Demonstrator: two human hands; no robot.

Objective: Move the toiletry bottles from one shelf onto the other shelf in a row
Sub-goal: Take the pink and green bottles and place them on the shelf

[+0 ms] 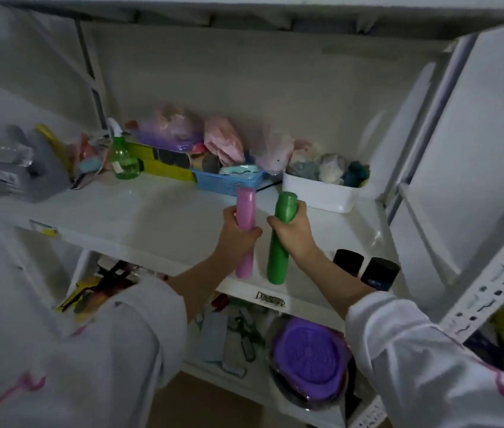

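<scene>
My left hand [236,230] grips a tall pink bottle [245,211] around its middle. My right hand [294,233] grips a tall green bottle [279,257] just to the right of it. Both bottles are upright with their bases at the front edge of the white middle shelf [139,214]. Two short black bottles [379,273] stand on the same shelf at the front right, close to my right forearm.
Along the back of the shelf are a green spray bottle [124,159], a blue basket [229,180], plastic bags and a white bin [321,193]. A lower shelf holds a purple lid [309,362] and clutter. A perforated metal upright [491,288] stands at the right.
</scene>
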